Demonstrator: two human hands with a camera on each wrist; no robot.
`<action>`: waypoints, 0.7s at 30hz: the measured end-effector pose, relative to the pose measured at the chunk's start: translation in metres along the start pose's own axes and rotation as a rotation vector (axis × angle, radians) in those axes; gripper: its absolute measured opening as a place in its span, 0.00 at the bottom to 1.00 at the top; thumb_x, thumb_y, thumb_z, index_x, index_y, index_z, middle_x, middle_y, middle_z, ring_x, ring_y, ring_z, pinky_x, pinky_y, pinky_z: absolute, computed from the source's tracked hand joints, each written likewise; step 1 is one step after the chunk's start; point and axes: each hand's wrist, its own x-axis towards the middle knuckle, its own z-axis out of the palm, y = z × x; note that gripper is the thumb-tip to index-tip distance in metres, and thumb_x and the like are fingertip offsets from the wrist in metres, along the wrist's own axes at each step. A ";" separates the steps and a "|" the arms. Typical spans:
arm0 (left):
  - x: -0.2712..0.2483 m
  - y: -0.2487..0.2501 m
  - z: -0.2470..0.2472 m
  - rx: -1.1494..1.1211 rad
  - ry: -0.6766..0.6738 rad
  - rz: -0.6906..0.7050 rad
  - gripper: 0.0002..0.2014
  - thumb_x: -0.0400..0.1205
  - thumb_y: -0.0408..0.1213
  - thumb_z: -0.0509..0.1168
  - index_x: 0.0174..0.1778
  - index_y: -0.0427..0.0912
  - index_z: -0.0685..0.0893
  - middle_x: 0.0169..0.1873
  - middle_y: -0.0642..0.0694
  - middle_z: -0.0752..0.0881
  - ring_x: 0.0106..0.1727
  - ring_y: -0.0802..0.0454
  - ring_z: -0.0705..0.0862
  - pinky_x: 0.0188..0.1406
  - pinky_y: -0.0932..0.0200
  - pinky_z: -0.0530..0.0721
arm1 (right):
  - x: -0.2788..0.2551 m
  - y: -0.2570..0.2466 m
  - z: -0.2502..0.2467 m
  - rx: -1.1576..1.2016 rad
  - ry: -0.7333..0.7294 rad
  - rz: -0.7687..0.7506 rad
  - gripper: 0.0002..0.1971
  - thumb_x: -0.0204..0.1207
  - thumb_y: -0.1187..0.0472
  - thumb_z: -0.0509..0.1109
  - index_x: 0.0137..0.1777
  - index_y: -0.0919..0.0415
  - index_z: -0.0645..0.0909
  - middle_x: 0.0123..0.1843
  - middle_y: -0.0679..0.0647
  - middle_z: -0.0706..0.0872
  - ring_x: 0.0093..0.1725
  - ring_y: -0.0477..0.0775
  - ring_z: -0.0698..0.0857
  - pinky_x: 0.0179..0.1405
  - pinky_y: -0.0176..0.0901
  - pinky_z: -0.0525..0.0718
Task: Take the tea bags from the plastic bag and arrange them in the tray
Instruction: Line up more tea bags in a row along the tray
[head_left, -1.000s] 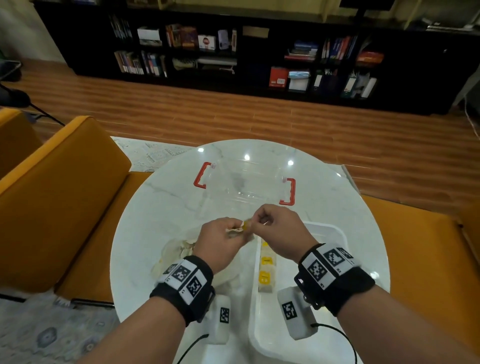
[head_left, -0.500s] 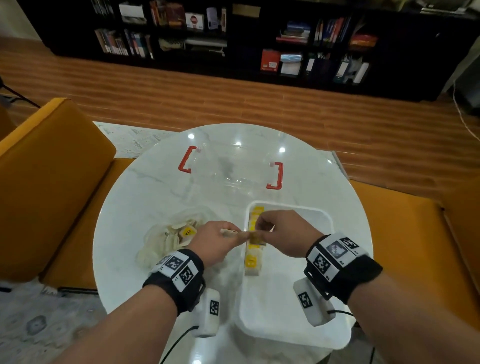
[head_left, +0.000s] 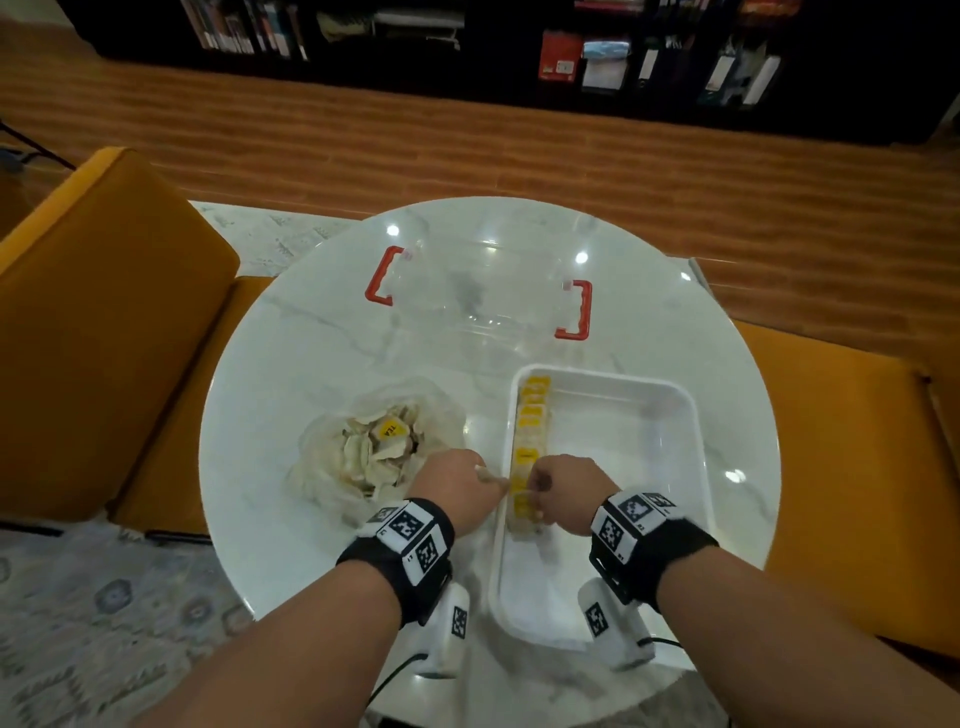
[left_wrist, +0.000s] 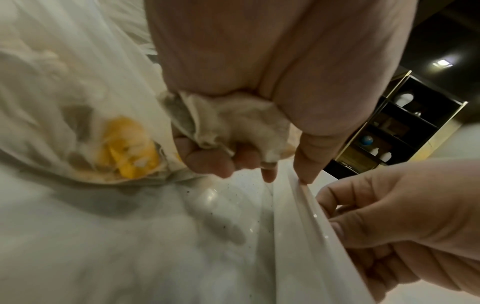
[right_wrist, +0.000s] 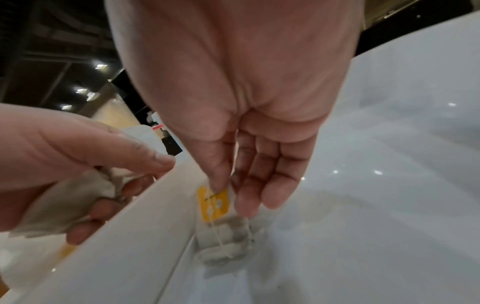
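Both hands have been lowered to the tray (head_left: 691, 415): a tag (right_wrist: 214, 203) is pinched by the right hand (head_left: 563, 491), bags (left_wrist: 233, 125) are gripped in the left hand (head_left: 457, 488).

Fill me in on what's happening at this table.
A person is moving tea bags from a plastic bag into a white tray. The right hand pinches a yellow tag and sets its tea bag at the near end of the row of tea bags along the tray's left wall. The left hand holds spare tea bags bunched in its grip, index fingertip on the tray's rim. A clear lid with red handles lies beyond.
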 end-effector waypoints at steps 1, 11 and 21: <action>0.001 -0.001 0.002 -0.010 -0.013 0.005 0.15 0.80 0.50 0.66 0.37 0.41 0.85 0.33 0.48 0.83 0.38 0.50 0.81 0.35 0.61 0.72 | 0.002 0.001 0.001 0.016 0.010 0.020 0.10 0.78 0.63 0.66 0.38 0.48 0.76 0.44 0.51 0.86 0.46 0.54 0.87 0.44 0.42 0.85; 0.003 -0.004 0.004 0.034 -0.053 0.066 0.20 0.81 0.51 0.64 0.25 0.47 0.72 0.26 0.51 0.75 0.33 0.51 0.77 0.29 0.59 0.69 | 0.006 -0.005 0.005 0.001 0.005 0.095 0.05 0.79 0.59 0.66 0.41 0.54 0.74 0.48 0.58 0.89 0.48 0.59 0.88 0.49 0.47 0.87; 0.000 -0.018 -0.042 -1.432 -0.293 -0.409 0.29 0.82 0.64 0.57 0.44 0.36 0.80 0.29 0.43 0.78 0.24 0.50 0.74 0.24 0.60 0.73 | -0.010 -0.017 -0.035 0.133 0.219 -0.059 0.06 0.76 0.54 0.69 0.41 0.53 0.77 0.40 0.49 0.83 0.41 0.50 0.82 0.39 0.38 0.78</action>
